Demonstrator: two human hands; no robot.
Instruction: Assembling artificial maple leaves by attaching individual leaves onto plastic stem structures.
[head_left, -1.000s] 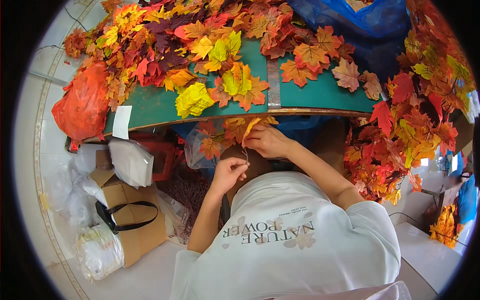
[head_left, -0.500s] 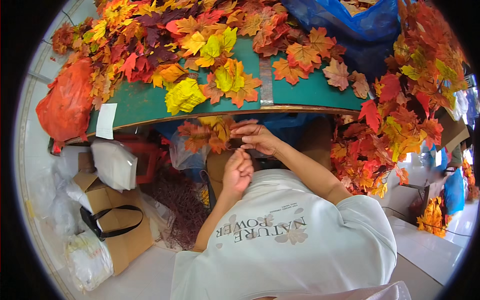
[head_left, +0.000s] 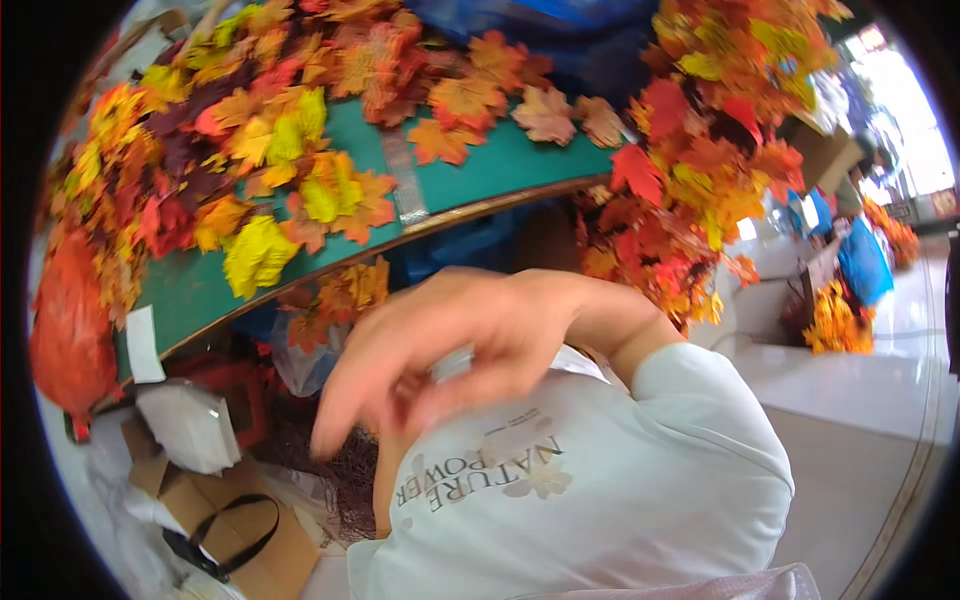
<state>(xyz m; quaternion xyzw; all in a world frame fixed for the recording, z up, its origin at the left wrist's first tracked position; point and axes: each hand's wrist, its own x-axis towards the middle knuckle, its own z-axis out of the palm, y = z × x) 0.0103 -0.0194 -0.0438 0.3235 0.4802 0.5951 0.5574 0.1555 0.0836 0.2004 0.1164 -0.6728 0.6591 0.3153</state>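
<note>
My right hand (head_left: 450,335) is raised close in front of my chest, large and smeared by motion. Its fingers curve downward, apart from the thumb, and I see nothing held between them. Behind it my left hand is hidden; only a strip of the left forearm (head_left: 385,485) shows. A bunch of orange and yellow artificial maple leaves (head_left: 345,300) sits just below the table edge, beyond my right hand. Whether the left hand holds this bunch is covered. On the green table (head_left: 465,180) lie a stack of yellow leaves (head_left: 260,257) and loose orange leaves (head_left: 465,100).
Heaped leaf garlands (head_left: 690,180) hang over the table's right end. A blue plastic bag (head_left: 590,40) stands at the back. An orange bag (head_left: 70,330) hangs at the left, with a cardboard box (head_left: 265,535) and a white package (head_left: 190,425) below it.
My right hand has left the leaf bunch and come up toward my head, covering my left hand. The whole view has swung and tilted to the right.
</note>
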